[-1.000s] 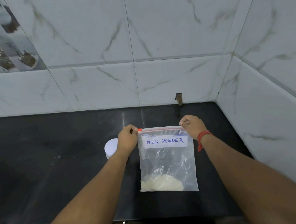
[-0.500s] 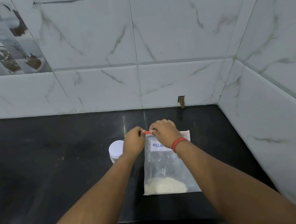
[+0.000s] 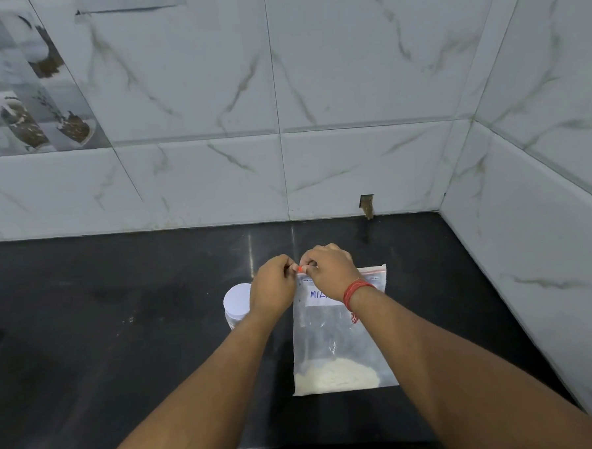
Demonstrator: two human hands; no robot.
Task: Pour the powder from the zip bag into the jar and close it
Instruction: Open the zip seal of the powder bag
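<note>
A clear zip bag (image 3: 331, 339) with a red zip strip and a white label lies flat on the black counter (image 3: 122, 336), off-white powder (image 3: 336, 375) heaped at its near end. My left hand (image 3: 272, 287) pinches the bag's top left corner. My right hand (image 3: 329, 274) pinches the red slider right beside it, covering most of the label. A small jar with a white lid (image 3: 237, 301) stands just left of the bag, partly behind my left hand.
White marble-look tiled walls (image 3: 352, 152) close the counter at the back and on the right. A small notch (image 3: 366, 205) sits in the back wall at counter level. The counter's front edge runs below my forearms.
My right hand has slid from the bag's top right corner across to the left corner, beside my left hand. The view has shifted slightly.
</note>
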